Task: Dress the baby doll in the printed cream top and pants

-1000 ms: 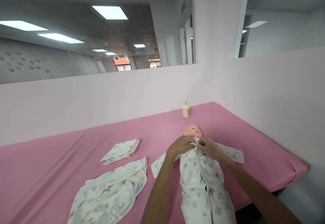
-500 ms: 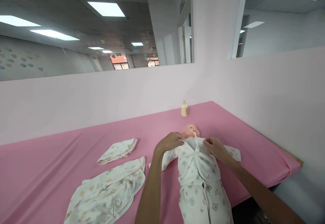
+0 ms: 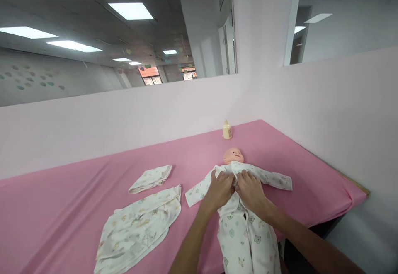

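A baby doll [image 3: 232,155] lies on its back on the pink-covered table, its head toward the wall. It is dressed in a white printed romper [image 3: 236,228], sleeves spread to both sides and legs running toward me. On the chest, my left hand [image 3: 221,187] has its fingers closed on the left front edge of the romper. My right hand [image 3: 250,187] grips the other front edge right beside it, knuckles nearly touching. Both hands hide the cloth between the fingertips, so any fastener there cannot be seen. Below them the front opening shows a small dark gap.
Left of the doll lie a folded printed cloth [image 3: 151,178] and a larger printed baby garment [image 3: 141,228]. A cream pump bottle [image 3: 227,130] stands behind the doll's head. The pink sheet [image 3: 77,199] covers the table, whose edge drops off at right; white walls with windows rise behind.
Both hands have come from the romper's shoulders down and inward to mid-chest, drawing the front edges together. The collar now lies closed below the doll's chin.
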Demonstrator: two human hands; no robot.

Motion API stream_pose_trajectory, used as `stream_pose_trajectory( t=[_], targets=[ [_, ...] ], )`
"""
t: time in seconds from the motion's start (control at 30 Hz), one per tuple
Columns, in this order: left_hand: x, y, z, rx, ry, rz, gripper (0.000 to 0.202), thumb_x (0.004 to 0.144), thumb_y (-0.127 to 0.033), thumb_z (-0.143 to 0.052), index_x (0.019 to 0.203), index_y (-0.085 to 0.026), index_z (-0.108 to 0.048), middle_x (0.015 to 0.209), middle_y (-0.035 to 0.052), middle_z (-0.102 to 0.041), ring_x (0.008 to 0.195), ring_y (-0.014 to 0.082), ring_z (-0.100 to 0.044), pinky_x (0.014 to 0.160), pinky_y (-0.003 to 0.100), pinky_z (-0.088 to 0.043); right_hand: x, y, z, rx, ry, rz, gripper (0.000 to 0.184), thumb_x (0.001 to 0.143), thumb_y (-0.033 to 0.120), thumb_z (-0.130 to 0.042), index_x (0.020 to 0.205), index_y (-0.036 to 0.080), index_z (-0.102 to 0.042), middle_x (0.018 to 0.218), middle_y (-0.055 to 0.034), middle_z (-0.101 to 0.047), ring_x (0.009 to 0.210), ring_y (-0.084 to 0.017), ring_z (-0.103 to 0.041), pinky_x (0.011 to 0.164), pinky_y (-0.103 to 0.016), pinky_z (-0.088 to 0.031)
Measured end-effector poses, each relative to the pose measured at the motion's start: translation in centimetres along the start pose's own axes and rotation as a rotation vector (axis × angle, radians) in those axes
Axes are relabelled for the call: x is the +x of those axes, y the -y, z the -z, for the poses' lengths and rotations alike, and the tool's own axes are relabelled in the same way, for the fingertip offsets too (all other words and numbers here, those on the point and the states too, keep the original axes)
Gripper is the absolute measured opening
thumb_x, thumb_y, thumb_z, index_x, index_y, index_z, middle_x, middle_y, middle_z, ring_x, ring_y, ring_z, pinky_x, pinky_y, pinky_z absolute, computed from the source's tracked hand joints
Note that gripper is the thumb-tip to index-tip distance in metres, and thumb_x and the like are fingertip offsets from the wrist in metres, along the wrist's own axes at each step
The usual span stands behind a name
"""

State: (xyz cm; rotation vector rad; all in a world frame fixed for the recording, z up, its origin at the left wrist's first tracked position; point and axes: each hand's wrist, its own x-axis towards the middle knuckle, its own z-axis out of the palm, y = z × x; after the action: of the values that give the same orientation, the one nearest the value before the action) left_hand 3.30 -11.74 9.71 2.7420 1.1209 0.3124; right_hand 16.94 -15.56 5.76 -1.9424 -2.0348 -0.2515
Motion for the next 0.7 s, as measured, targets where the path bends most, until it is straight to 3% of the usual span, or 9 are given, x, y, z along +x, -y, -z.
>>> stream_pose_trajectory(
  t=[0.07,0.23,0.4,0.53,0.7],
  targets=[
    [-0.4,-0.2,-0.7,-0.005,-0.050,-0.011,0.021,0.086,-0.015,-0.039,0.097,-0.021,-0.056,0.097,0.0028,-0.065,0.098,0.0224,-0.053,0.102,0.054,-0.025,-0.1,0.2,0.5,-0.065,0.024,0.021,0.021,0.082,0.006,-0.050,0.098,0.013,-0.062,0.097,-0.0131,-0.063,0.088,-0.024,-0.058,0.071,-0.034,-0.045],
    [0.1,-0.9,-1.7,0.084,-0.120,0.041,0.021,0.085,-0.009,-0.038,0.079,-0.019,-0.055,0.085,0.0034,-0.064,0.093,0.0228,-0.054,0.095,0.050,-0.030,0.1,0.5,1.5,-0.152,0.117,0.066,0.025,0.077,0.000,-0.051,0.095,0.012,-0.064,0.094,-0.0142,-0.063,0.088,-0.026,-0.059,0.072,-0.036,-0.046],
    [0.3,-1.2,-2.2,0.154,-0.154,0.027,0.021,0.081,-0.005,-0.040,0.078,-0.018,-0.056,0.087,0.0048,-0.063,0.092,0.0227,-0.053,0.097,0.050,-0.027,1.0,-0.5,1.4,-0.101,0.173,0.143,0.025,0.078,0.000,-0.048,0.092,0.014,-0.064,0.093,-0.0142,-0.065,0.089,-0.025,-0.060,0.070,-0.032,-0.042],
    [0.1,-1.1,-1.8,0.064,-0.127,0.042,0.021,0.084,-0.010,-0.038,0.083,-0.020,-0.057,0.088,0.0027,-0.063,0.094,0.0215,-0.052,0.096,0.047,-0.027,1.8,-2.3,0.7,0.139,0.165,0.046,0.013,0.078,0.009,-0.048,0.076,0.016,-0.059,0.084,-0.0103,-0.065,0.076,-0.021,-0.057,0.061,-0.029,-0.034],
    [-0.3,-1.4,-1.5,0.020,-0.094,0.070,0.019,0.086,-0.015,-0.039,0.080,-0.019,-0.056,0.089,0.0039,-0.063,0.094,0.0216,-0.052,0.091,0.044,-0.029,1.6,-3.6,1.3,0.682,0.176,-0.020,0.013,0.072,0.015,-0.048,0.060,0.019,-0.043,0.060,0.0027,-0.050,0.061,-0.012,-0.044,0.056,-0.025,-0.027]
  ],
)
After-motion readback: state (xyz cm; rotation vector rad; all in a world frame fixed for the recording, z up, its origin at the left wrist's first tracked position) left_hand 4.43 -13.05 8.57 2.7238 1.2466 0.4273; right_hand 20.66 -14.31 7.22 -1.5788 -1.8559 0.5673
